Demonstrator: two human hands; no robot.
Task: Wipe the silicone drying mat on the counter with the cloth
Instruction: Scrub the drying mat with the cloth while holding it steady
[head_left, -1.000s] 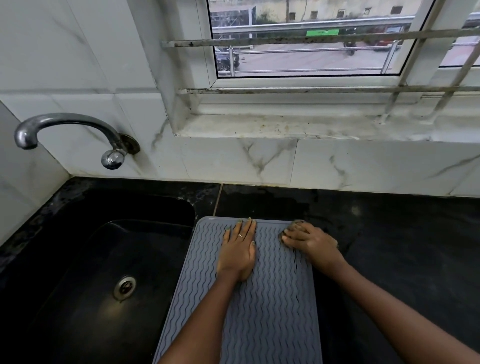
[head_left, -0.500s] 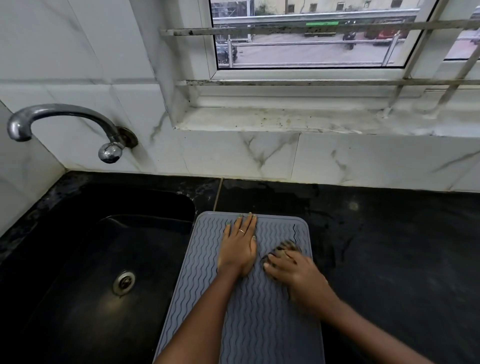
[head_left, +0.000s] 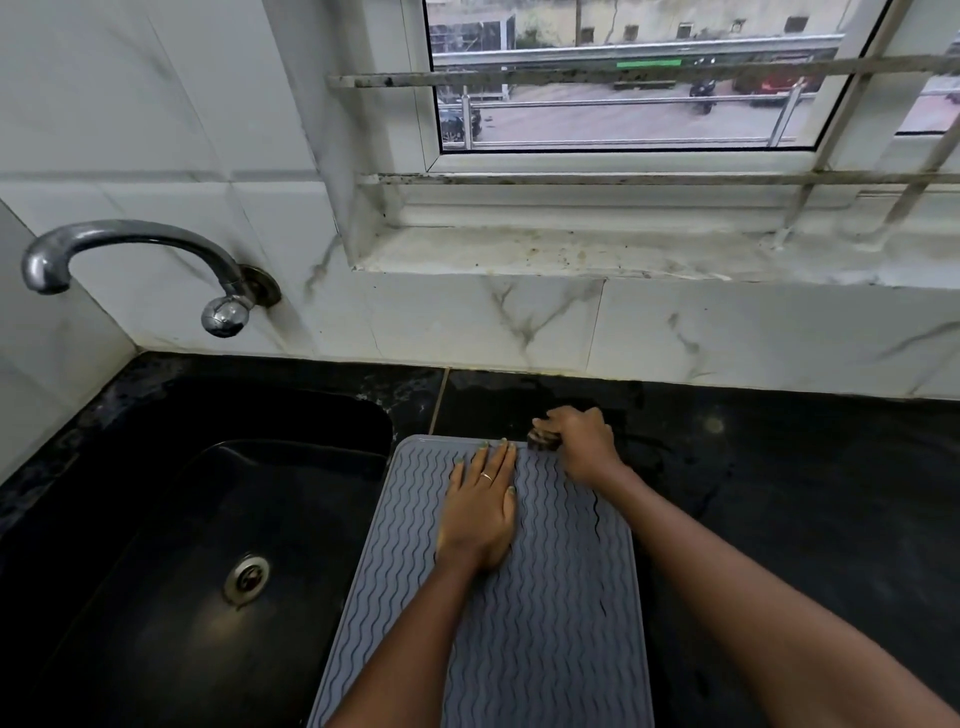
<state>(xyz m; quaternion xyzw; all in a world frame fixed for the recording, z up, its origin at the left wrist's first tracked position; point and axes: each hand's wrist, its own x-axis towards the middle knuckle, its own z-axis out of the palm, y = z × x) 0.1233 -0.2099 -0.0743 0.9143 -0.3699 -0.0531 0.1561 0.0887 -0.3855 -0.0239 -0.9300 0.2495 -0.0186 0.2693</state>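
While the left hand (head_left: 480, 512) lies flat, fingers spread, on the grey silicone drying mat (head_left: 545, 597) | right hand (head_left: 582, 441) fingers closed around dark cloth (head_left: 544, 439) at mat's far edge | mat just beside black sink (head_left: 208, 519)

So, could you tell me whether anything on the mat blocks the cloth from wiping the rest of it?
Only the left hand, pressed flat on the mat. The right hand holds the cloth at the far edge; elsewhere the mat is bare.
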